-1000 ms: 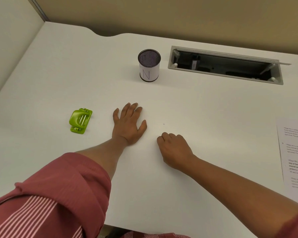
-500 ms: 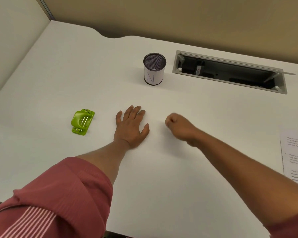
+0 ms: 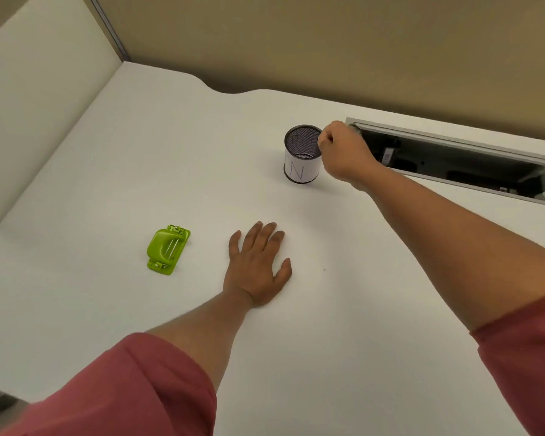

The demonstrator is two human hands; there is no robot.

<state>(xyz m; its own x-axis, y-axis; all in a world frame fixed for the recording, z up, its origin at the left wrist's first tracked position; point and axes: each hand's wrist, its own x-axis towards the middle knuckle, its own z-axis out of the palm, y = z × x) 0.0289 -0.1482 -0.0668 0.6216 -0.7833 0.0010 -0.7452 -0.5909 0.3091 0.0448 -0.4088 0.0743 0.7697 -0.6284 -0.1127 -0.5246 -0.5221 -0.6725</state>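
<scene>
Right hand at the black wire-mesh cylindrical cup labelled N
The cup stood upright at the white table's far middle, long axis vertical, mouth up. Right fingers curled at its rim, pinch unclear; left hand lay flat, fingers spread.

Blk mesh pen cup, white "N" label, upright, mid-rear of desk.

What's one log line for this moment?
right hand: curled at mesh cup rim | left hand: flat on desk | green punch: untouched
</scene>
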